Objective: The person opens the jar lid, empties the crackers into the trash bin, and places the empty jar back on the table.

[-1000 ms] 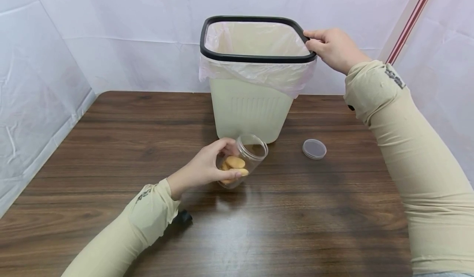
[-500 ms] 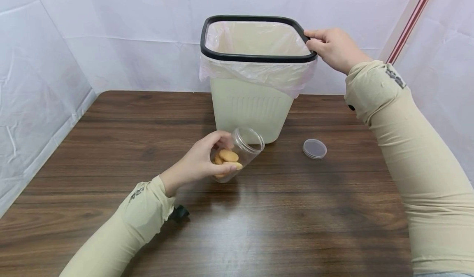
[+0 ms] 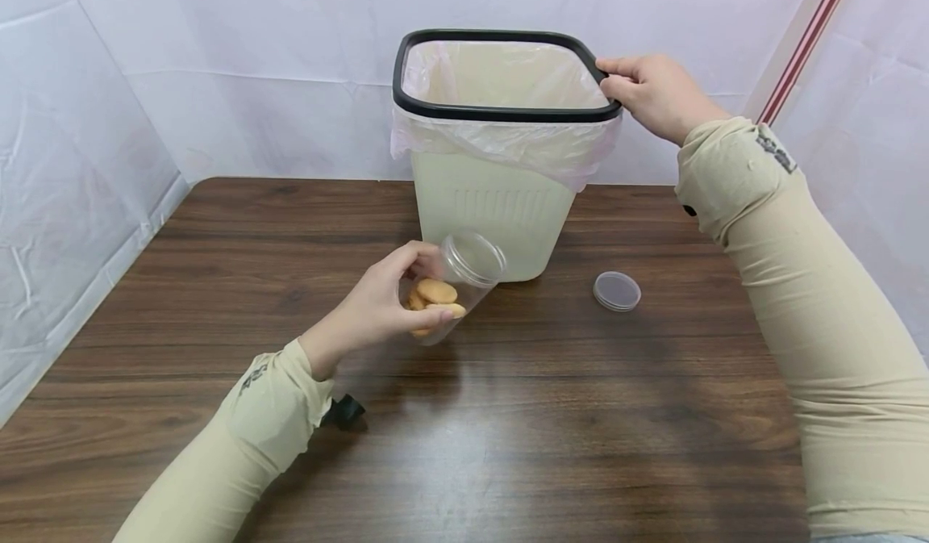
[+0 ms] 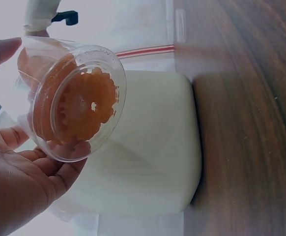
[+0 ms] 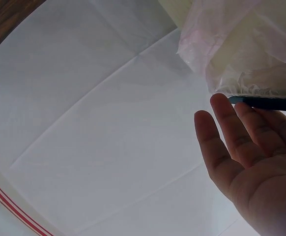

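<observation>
Now, with the clear lid [image 3: 617, 290] seemingly off already, my left hand [image 3: 377, 301] grips the tilted jar [image 3: 475, 259], biscuits [image 3: 437, 290] all left inside, my right hand [image 3: 664, 98] pinching the bin rim [image 3: 508, 114].

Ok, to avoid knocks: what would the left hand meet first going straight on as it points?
Probably the bin, with the jar in the left hand touching first; depth is unclear.

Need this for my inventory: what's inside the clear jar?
Several golden biscuits lie toward the bottom of the tilted clear jar. The left hand partly covers them and they overlap, so their exact number can't be seen.
</observation>
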Action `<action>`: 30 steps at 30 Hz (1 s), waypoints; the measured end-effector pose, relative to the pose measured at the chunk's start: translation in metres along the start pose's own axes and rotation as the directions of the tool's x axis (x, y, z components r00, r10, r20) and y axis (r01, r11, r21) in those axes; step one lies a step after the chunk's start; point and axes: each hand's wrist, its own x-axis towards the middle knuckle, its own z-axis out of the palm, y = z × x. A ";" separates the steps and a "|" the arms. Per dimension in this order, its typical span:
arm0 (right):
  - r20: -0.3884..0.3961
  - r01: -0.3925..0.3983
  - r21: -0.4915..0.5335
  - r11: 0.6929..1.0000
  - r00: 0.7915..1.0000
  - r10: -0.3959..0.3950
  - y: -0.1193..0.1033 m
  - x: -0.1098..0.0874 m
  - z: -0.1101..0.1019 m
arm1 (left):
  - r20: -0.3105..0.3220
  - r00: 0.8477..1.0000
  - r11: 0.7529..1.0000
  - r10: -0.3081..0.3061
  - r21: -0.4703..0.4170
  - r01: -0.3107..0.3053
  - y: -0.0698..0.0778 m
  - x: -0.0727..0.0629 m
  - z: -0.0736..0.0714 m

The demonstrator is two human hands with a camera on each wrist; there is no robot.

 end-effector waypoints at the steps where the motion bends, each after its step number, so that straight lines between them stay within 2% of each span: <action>1: 0.000 0.001 0.000 1.000 1.000 -0.001 0.000 0.000 0.000 | -0.003 1.000 1.000 -0.011 0.000 0.011 0.001 0.000 -0.001; 5: 0.000 0.004 -0.002 1.000 1.000 -0.004 0.001 0.000 0.000 | -0.017 0.999 0.999 -0.046 -0.006 0.046 0.003 -0.001 -0.006; 13: -0.006 0.002 -0.007 1.000 1.000 -0.002 0.001 0.000 0.000 | -0.068 0.998 1.000 -0.010 0.017 0.011 0.002 0.000 -0.017; 21: -0.002 -0.002 -0.008 1.000 1.000 0.002 0.001 0.001 0.000 | -0.120 0.993 0.999 0.003 0.037 0.002 0.001 0.000 -0.029; 30: -0.005 -0.010 -0.016 1.000 1.000 0.010 0.000 0.000 0.001 | -0.177 0.984 0.999 -0.018 0.045 0.026 0.003 -0.001 -0.042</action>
